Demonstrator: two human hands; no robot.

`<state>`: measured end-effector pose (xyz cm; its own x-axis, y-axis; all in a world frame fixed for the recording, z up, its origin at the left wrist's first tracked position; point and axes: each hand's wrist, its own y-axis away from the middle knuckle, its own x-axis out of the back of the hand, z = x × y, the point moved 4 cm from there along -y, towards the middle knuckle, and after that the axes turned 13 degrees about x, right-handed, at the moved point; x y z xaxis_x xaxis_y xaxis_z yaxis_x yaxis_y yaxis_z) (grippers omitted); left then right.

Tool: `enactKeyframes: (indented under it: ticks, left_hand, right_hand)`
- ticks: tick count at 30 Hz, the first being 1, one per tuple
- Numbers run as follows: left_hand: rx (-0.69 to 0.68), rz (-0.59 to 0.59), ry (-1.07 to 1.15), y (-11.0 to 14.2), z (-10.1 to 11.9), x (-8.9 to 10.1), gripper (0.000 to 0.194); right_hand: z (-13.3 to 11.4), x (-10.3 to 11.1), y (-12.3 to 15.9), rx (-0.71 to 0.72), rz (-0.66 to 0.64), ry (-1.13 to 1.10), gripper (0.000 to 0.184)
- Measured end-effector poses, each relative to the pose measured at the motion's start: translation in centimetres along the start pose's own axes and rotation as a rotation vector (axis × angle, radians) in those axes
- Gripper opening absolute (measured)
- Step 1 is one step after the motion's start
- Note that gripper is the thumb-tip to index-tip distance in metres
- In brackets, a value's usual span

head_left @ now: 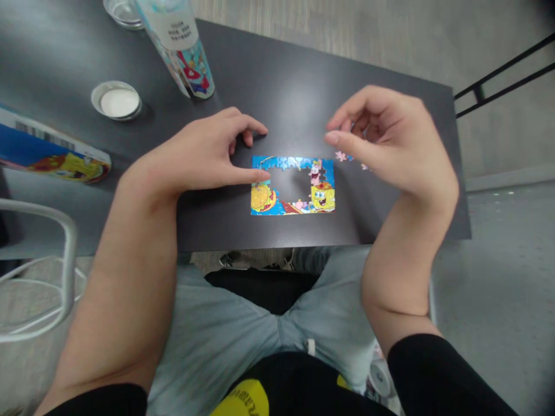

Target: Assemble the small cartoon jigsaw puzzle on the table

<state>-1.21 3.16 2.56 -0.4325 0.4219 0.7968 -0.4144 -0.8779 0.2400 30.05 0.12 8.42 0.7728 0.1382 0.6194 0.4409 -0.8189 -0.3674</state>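
Observation:
A small jigsaw puzzle (323, 197) lies flat on the dark table, its cartoon border joined into a frame around a bare middle. My left hand (212, 147) is open, palm down, the thumb resting on the puzzle's left side and the fingers reaching past its upper left corner. Above the puzzle's upper right, my right hand (385, 138) hovers with thumb and forefinger pinched close together. Whatever sits in that pinch, if anything, is too small to make out. Loose puzzle pieces (341, 156) lie under the right hand, partly hidden by it.
A tall printed tube (186, 58) stands at the table's back left, near a round tin lid (116, 101) and a clear container (124, 11). A blue and yellow printed package (56, 150) is at far left. A white chair frame (67, 260) is beside the table (234, 234).

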Motion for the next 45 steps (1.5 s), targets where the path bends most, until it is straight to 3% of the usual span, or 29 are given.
enactKeyframes:
  ticks: [3,6,8,14,17,24,30,36,41,43,45]
  left_hand:
    - [0.01,-0.001,-0.045,-0.2,0.0,0.2,0.09]
    - [0.035,0.013,-0.069,-0.5,-0.3,0.4,0.096]
    - [0.044,0.016,-0.096,-0.7,-0.9,0.4,0.101]
    - [-0.004,0.083,-0.095,-1.4,-3.8,0.1,0.085]
    - [-0.006,0.074,-0.104,-1.6,-4.7,0.0,0.086]
    - [0.033,0.055,-0.102,-1.6,-3.4,0.4,0.097]
    - [0.094,0.049,-0.078,-1.7,-2.3,0.6,0.11]
    - [0.076,-0.007,-0.087,-0.7,-0.6,1.0,0.097]
    - [0.049,0.012,-0.047,-0.4,0.1,0.8,0.098]
    - [0.049,0.031,-0.033,-0.4,0.1,0.7,0.103]
    - [0.049,0.031,-0.027,-0.4,0.1,0.5,0.104]
  right_hand:
    - [2.5,4.5,1.7,-0.051,0.245,0.142,0.026]
    - [5.7,7.9,3.8,-0.168,0.388,0.322,0.019]
    - [7.8,8.9,4.9,-0.274,0.342,0.365,0.007]
    - [10.8,8.8,6.6,-0.471,0.165,0.326,0.012]
    - [11.6,8.2,6.8,-0.497,0.098,0.232,0.025]
    - [13.1,7.0,6.6,-0.5,0.093,0.074,0.023]
    - [12.9,6.9,6.5,-0.519,0.117,0.064,0.029]
    - [12.7,7.0,6.5,-0.44,0.13,0.055,0.037]
    - [7.7,4.9,3.9,-0.272,0.07,-0.079,0.022]
    - [4.8,2.7,2.3,-0.22,-0.047,-0.133,0.014]
    - [2.2,-0.4,1.0,-0.149,-0.263,-0.232,0.008]
